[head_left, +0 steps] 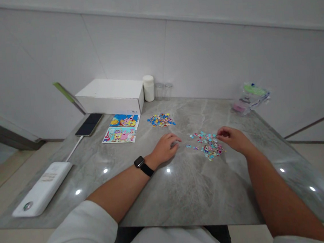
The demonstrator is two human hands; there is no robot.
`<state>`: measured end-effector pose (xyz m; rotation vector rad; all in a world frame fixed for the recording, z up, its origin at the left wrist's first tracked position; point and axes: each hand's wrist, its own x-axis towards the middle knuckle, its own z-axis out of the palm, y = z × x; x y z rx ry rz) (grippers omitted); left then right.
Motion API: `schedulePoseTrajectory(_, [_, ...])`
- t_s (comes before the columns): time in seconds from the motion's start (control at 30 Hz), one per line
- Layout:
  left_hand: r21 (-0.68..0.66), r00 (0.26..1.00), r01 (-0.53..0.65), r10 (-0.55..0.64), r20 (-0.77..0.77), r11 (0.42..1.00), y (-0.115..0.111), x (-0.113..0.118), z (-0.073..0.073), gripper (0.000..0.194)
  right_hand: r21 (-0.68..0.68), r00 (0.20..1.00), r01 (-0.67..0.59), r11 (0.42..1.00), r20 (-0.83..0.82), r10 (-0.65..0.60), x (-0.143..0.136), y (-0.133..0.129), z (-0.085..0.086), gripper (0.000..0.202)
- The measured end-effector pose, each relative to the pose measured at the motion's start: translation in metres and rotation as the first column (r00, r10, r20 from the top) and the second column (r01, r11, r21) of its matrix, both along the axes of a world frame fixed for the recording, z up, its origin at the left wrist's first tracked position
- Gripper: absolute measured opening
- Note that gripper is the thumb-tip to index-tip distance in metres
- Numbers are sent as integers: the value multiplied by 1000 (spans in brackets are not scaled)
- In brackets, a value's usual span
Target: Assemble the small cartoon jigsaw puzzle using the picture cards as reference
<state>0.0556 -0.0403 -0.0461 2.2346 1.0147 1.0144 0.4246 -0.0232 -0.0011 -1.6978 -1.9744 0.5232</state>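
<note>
A pile of small, mostly light-blue and pink jigsaw puzzle pieces lies right of the table's middle, with a few loose ones at its left side. My right hand is at the pile's right edge, thumb and fingers pinched together; what they hold, if anything, is too small to make out. To the left of this pile my left hand rests on the grey table, fingers curved and apart, with nothing in them. Farther back sits a second pile of blue and yellow jigsaw pieces. Two cartoon picture cards lie left of it.
At the back stand a white box, a white bottle and two small clear jars. On the left, a phone is cabled to a white power bank. A plastic bag lies by the right back edge.
</note>
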Motion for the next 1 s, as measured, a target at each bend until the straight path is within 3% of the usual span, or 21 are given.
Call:
schedulePoseTrajectory(0.17, [-54, 978, -134, 141, 154, 989, 4, -9, 22, 21, -49, 907, -214, 976, -381, 180, -107, 2, 8, 33])
schedulePoseTrajectory(0.27, [-159, 950, -194, 226, 217, 968, 8, -20, 35, 18, -11, 800, -233, 972, -571, 185, -159, 5, 1, 33])
schedulePoseTrajectory(0.37, [-215, 945, -217, 261, 198, 952, 6, -31, 33, 16, -21, 731, -209, 978, -667, 142, -188, 8, -16, 33])
schedulePoseTrajectory(0.47, [-203, 949, -253, 283, 139, 946, 0, -40, 22, 20, -40, 697, -161, 986, -712, 85, -202, 4, -37, 32])
schedulePoseTrajectory(0.57, [-183, 965, -216, 239, 111, 959, -4, -46, 16, 23, -26, 688, -156, 987, -720, 90, -207, -5, -51, 28])
schedulePoseTrajectory(0.83, [-209, 989, -113, 131, 73, 971, -5, -45, 15, 23, -8, 682, -175, 984, -723, 115, -209, -13, -49, 25])
schedulePoseTrajectory(1.0, [-227, 977, -128, 163, 141, 965, -7, -45, 9, 24, 12, 659, -212, 977, -737, 152, -210, -11, -48, 26])
